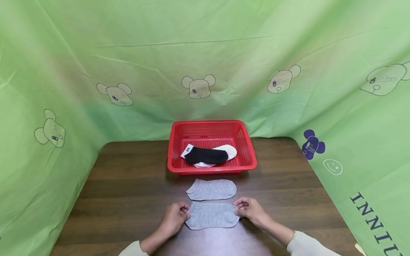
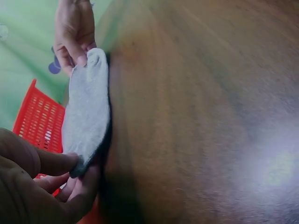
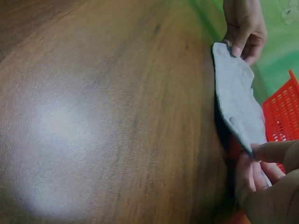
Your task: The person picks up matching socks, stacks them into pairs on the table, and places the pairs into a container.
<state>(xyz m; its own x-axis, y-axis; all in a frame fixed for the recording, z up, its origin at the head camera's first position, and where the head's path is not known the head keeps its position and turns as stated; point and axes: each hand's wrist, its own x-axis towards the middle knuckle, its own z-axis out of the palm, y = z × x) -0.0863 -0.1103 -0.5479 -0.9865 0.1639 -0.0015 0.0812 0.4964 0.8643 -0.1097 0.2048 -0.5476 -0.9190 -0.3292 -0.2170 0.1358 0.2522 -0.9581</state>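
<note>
Between the two hands a grey ankle sock is held flat, raised a little off the table as the wrist views show. The left hand pinches its cuff end at the left. At the right, the toe end is pinched between thumb and fingers of the right hand. A second grey sock lies flat on the table just beyond the held one, its toe to the right. In the left wrist view, the left thumb presses on top of the sock with fingers beneath.
A red plastic basket stands behind the grey socks. Inside it lie a black sock with a white cuff and white socks. Green printed cloth hangs around the back and sides of the brown wooden table.
</note>
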